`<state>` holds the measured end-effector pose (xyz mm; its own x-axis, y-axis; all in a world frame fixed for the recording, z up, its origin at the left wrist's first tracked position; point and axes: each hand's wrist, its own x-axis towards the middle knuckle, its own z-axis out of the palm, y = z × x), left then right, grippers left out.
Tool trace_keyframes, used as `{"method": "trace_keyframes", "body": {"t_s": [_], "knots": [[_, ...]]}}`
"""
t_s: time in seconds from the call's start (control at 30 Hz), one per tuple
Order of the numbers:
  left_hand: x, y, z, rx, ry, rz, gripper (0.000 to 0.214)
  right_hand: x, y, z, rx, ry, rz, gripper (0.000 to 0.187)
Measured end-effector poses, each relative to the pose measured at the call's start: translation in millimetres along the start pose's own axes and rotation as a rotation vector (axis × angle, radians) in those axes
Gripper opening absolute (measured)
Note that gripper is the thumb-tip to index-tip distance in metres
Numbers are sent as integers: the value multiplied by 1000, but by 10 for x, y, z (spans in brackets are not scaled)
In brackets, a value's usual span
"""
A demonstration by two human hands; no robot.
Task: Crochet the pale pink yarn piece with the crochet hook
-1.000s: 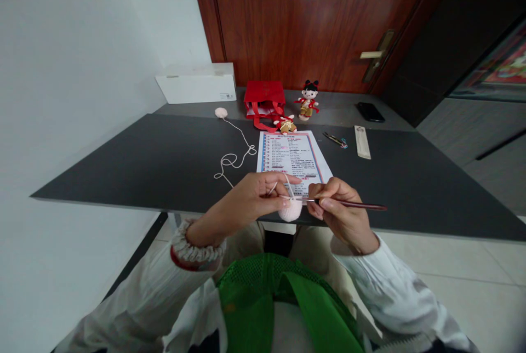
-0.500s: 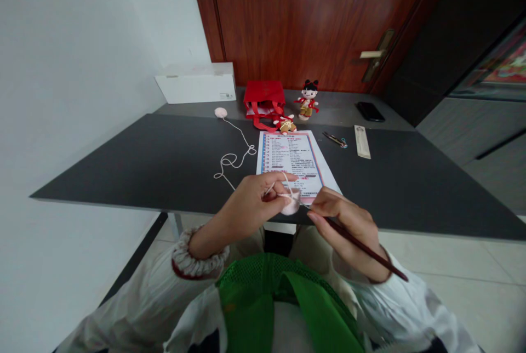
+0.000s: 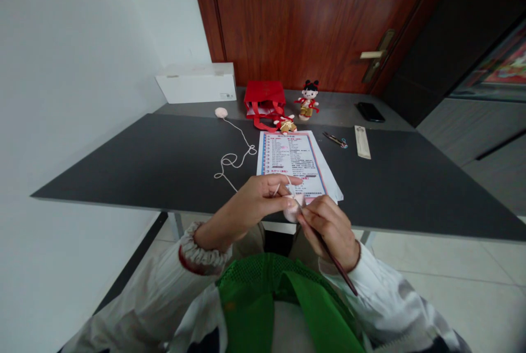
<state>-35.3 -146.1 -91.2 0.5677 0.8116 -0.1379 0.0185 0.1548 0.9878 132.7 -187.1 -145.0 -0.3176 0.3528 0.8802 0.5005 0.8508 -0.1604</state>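
My left hand point(image 3: 265, 197) pinches a small pale pink crochet piece point(image 3: 291, 213) between thumb and fingers, and white yarn loops over its raised index finger. Closed round a crochet hook point(image 3: 333, 258) with a long dark brown handle, my right hand point(image 3: 329, 227) sits close against the left. The hook's tip is at the crochet piece, mostly hidden by fingers. From the left hand the yarn point(image 3: 230, 160) trails in loose loops across the table to a small pale ball of yarn point(image 3: 221, 113). Printed pattern sheets point(image 3: 287, 158) lie just beyond both hands.
On the dark table point(image 3: 123, 161) stand a white box point(image 3: 197, 84), a red gift bag point(image 3: 264, 95) and a crocheted doll point(image 3: 308, 100). A smaller crocheted figure point(image 3: 286, 124) lies by the bag. Rightward are thread snips point(image 3: 335, 140), a pale flat strip point(image 3: 362, 142) and a black phone point(image 3: 370, 112).
My right hand has moved left and closer to my left hand, and the hook's handle now points more steeply down. The crochet piece has shifted slightly towards me.
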Motion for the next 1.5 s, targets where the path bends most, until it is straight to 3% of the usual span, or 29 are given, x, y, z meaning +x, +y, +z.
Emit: {"method": "trace_keyframes", "body": {"t_s": [0.13, 0.3, 0.37, 0.47, 0.57, 0.63, 0.7, 0.8, 0.93, 1.0, 1.03, 1.13, 1.23, 1.37, 1.5], "knots": [[20, -72, 28, -161, 53, -11, 36, -92, 65, 75, -181, -48, -53, 25], [17, -85, 107, -128, 230, 122, 40, -39, -26, 230, -180, 78, 102, 25], [12, -80, 118, -99, 266, 136, 44, 12, -75, 261, -5, 154, 268, 20], [11, -78, 95, -64, 243, 143, 44, 69, -91, 250, 429, 292, 607, 10], [21, -70, 53, -6, 214, 179, 36, 91, -50, 188, 791, 355, 776, 13], [25, -53, 32, 33, 208, 196, 22, 83, -31, 131, 815, 352, 785, 14], [22, -26, 22, 55, 201, 202, 4, 60, -35, 72, 680, 320, 716, 11], [6, 19, 16, 79, 173, 193, 12, 29, -64, 0, 506, 218, 573, 11], [-7, 34, 7, 62, 117, 144, 11, 33, -77, -52, 615, 229, 736, 12], [-8, 17, -2, 43, 108, 116, 7, 43, -67, -85, 608, 198, 747, 12], [-8, 6, -9, 34, 106, 101, 2, 47, -59, -109, 565, 156, 684, 11], [-13, -17, -40, 11, 71, 52, 17, 61, -19, -204, 428, -41, 371, 17], [-21, -20, -80, 2, 1, 11, 26, 77, 41, -291, 437, -147, 244, 21], [-27, -5, -110, -13, -72, -40, 30, 58, 106, -333, 559, -154, 300, 19], [-24, 14, -106, -32, -94, -29, 24, -23, 81, -261, 739, -38, 651, 12]]}}
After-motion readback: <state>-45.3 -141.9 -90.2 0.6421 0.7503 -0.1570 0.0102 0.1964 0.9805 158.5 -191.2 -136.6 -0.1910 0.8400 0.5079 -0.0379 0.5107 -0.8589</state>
